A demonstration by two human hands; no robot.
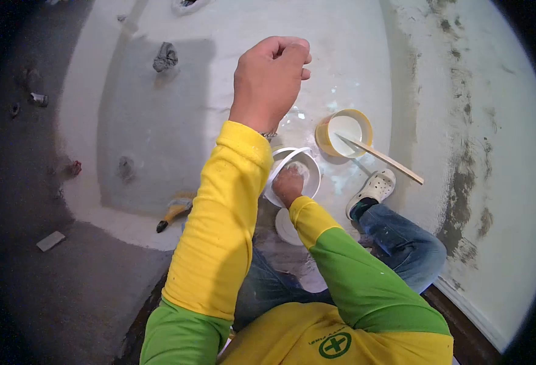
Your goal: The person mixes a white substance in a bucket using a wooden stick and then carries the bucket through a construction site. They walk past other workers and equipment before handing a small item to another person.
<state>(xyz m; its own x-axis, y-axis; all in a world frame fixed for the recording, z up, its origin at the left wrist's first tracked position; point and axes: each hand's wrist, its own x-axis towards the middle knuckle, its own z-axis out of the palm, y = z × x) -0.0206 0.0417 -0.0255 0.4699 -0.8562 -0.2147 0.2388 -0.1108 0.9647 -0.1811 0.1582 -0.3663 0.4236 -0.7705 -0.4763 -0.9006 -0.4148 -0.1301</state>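
My left hand [271,79] is raised in front of me, above the pale floor. Its fingers are curled together, and whatever they may hold is hidden. Lower down, my right hand [289,185] reaches into a small white bucket [314,180], which has a raised white handle and some white material inside. The fingers of that hand are out of sight in the bucket. Just right of it stands a yellow tub [324,139] of white liquid, with a wooden stick [392,163] leaning out over its rim. A round white lid-like disc [288,227] lies partly under my right forearm.
A brush [174,214] with a yellow handle lies left of my left forearm. Farther off is a crumpled grey lump [165,56]. A small flat block [50,241] rests on the dark floor at left. My shoe [374,190] is beside the tub. A stained wall rises at right.
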